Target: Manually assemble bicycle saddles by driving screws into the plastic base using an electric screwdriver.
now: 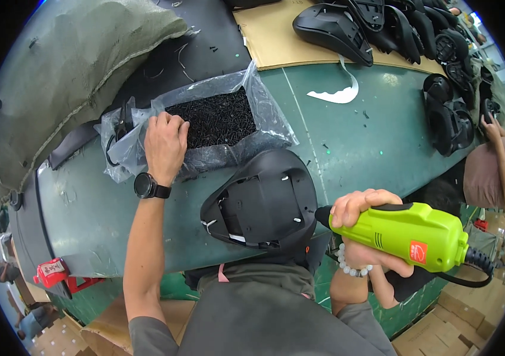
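Observation:
My left hand (165,145), with a black watch on its wrist, reaches to the left end of a tray lined with clear plastic (273,115). Its fingers are curled together at the edge of a heap of small black screws (220,120); whatever they pinch is hidden. In my right hand (359,228) is a lime-green electric screwdriver (415,232), gripped around its body with its black nose toward the left. Just left of that nose, a black moulded plastic shell (258,207) lies near the table's front edge, with small white pieces around its rim.
Black-handled snips (123,127) lie beside the tray. A bulging woven sack (80,71) takes up the far left. Black plastic parts (332,29) crowd cardboard at the back right. A white curved strip (338,94) lies on the green table (377,154). Another person (492,166) sits at the right.

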`<action>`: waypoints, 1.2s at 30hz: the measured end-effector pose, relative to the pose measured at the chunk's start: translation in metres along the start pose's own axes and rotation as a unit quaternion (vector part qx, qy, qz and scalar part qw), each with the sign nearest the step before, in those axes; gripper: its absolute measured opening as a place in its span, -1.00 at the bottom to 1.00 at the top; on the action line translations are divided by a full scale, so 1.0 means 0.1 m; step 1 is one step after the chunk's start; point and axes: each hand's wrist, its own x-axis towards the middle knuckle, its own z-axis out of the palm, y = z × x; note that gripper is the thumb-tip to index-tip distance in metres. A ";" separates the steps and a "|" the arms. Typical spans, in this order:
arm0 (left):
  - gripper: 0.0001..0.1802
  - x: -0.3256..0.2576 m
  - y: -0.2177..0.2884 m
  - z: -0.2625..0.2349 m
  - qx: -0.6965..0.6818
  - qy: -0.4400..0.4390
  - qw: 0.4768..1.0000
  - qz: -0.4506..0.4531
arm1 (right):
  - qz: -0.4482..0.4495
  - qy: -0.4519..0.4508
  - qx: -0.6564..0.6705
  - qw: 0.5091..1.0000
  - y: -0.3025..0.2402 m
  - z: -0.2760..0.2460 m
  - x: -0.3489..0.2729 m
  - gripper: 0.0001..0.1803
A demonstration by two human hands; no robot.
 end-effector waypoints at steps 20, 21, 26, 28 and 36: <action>-0.88 -1.05 1.29 -0.43 -0.583 -0.096 0.806 -0.034 | -0.050 -0.082 0.050 0.994 -0.18 0.47 0.23 0.09; -0.88 -1.06 1.26 -0.45 -0.582 -0.091 0.808 -0.035 | -0.056 -0.092 0.045 0.993 -0.20 0.52 0.25 0.06; -0.84 -1.17 1.14 -0.53 -0.635 -0.100 0.765 -0.043 | -0.055 -0.059 0.057 0.995 -0.12 0.80 0.26 -0.01; -0.84 -1.20 1.07 -0.55 -0.640 -0.092 0.761 -0.047 | -0.050 -0.066 0.057 0.995 -0.10 0.83 0.26 -0.02; -0.84 -1.36 0.96 -0.54 -0.730 -0.152 0.657 -0.107 | -0.046 -0.068 0.073 0.994 -0.03 0.97 0.28 -0.01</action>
